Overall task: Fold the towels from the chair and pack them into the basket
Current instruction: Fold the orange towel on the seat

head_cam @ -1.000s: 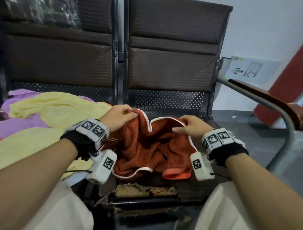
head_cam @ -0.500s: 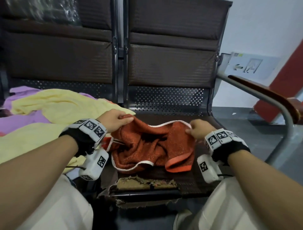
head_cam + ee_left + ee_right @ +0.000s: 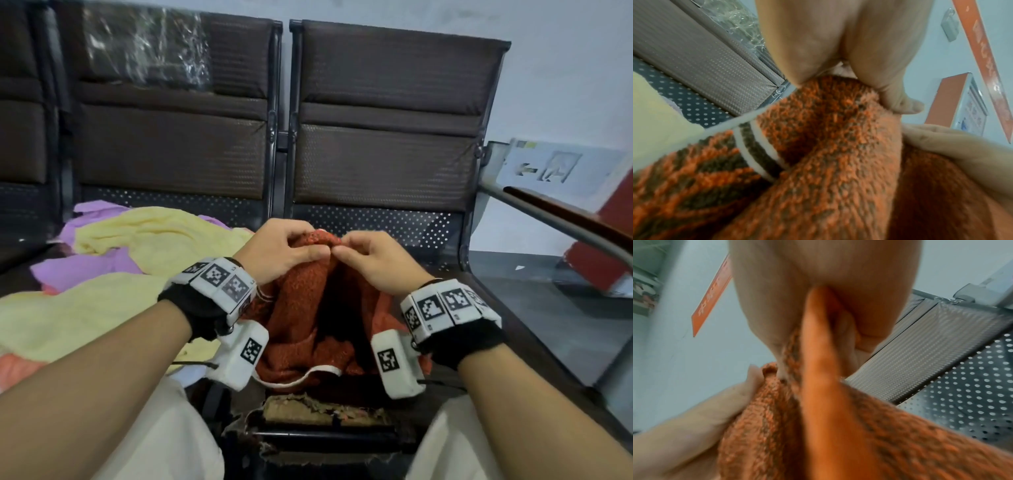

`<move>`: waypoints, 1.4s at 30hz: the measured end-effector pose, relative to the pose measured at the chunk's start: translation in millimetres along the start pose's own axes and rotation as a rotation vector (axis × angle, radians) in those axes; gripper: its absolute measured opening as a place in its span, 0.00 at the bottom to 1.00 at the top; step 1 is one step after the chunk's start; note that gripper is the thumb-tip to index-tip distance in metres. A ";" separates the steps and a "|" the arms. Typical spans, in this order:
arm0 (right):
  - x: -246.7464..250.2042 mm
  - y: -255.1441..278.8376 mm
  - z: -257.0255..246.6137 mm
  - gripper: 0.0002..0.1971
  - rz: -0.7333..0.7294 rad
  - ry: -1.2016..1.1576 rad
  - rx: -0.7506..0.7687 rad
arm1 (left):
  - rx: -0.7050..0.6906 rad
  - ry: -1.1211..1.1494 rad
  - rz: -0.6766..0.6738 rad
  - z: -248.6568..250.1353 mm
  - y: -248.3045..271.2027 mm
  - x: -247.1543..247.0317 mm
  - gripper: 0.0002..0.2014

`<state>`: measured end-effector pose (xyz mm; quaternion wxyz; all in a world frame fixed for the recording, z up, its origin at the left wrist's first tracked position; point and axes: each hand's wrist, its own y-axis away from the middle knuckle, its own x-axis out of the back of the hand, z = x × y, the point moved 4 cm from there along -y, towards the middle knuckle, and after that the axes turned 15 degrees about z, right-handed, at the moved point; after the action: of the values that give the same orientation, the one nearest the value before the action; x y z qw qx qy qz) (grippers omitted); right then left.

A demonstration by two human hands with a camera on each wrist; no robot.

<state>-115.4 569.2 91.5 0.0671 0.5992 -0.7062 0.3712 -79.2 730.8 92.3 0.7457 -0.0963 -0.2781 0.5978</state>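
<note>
An orange towel (image 3: pixel 301 308) with white edging hangs bunched over the right chair seat (image 3: pixel 442 274). My left hand (image 3: pixel 284 246) and right hand (image 3: pixel 370 260) meet above it, each pinching its top edge, thumbs almost touching. The left wrist view shows my left hand (image 3: pixel 838 65) gripping the orange towel (image 3: pixel 828 146) between thumb and fingers. Seen from the right wrist, my right hand (image 3: pixel 818 296) pinches a fold of the orange towel (image 3: pixel 818 402). The towel's lower end lies on the seat. No basket is in view.
Yellow towels (image 3: pixel 144 236) and purple towels (image 3: pixel 85 270) lie piled on the left chair seat. A torn seat front edge (image 3: pixel 322 411) is between my knees. A metal armrest with a wooden top (image 3: pixel 565 219) runs on the right. Grey floor (image 3: pixel 548 294) lies beyond it.
Both hands have risen and come together from about a towel's width apart. The towel's top edge is now gathered between them and lifted off the seat.
</note>
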 end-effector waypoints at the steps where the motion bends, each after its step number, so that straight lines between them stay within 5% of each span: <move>1: 4.5 -3.7 -1.3 0.11 0.078 -0.020 0.004 | 0.018 0.016 0.017 -2.5 -0.5 2.6 0.10; 6: 26.6 -17.1 -12.0 0.13 0.426 -0.262 0.023 | 0.106 -0.070 -0.080 -24.1 2.7 4.6 0.06; 10: 49.0 -21.4 -0.5 0.14 0.665 -0.404 -0.110 | 0.077 -0.386 -0.287 -42.1 14.2 -2.3 0.01; 13: 53.7 -19.2 16.0 0.13 0.747 -0.357 -0.196 | 0.071 -0.490 -0.295 -46.0 14.0 4.3 0.10; 16: 48.2 -14.8 28.5 0.04 0.720 -0.332 -0.288 | 0.091 -0.430 -0.157 -35.4 8.4 15.3 0.17; 19: 45.0 -9.7 34.8 0.09 0.679 -0.320 -0.372 | 0.219 -0.135 0.062 -20.3 3.8 21.6 0.15; 21: 43.3 -5.9 22.1 0.04 0.624 -0.298 -0.345 | 0.336 0.085 0.161 -10.8 3.1 22.5 0.15; 27: 20.3 6.0 -21.8 0.19 0.194 -0.547 -0.173 | 0.494 0.461 0.242 7.8 -0.8 20.2 0.05; 32: 21.4 5.1 -22.3 0.10 0.338 0.017 0.003 | 0.521 0.437 0.235 4.9 -0.3 17.4 0.10; 34: 21.0 4.0 -22.7 0.04 0.393 -0.006 0.042 | 0.500 0.396 0.227 3.4 0.2 17.1 0.09; 38: 18.9 1.1 -24.9 0.09 0.508 0.019 0.134 | 0.498 0.288 0.259 -3.0 3.3 15.9 0.07; 42: 7.4 2.2 -28.8 0.04 0.362 0.005 0.136 | 0.552 0.359 0.202 -1.3 6.2 9.9 0.07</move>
<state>-129.4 580.8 115.1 -0.0394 0.4646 -0.7756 0.4255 -82.4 742.1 91.3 0.7176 -0.0217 0.0410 0.6949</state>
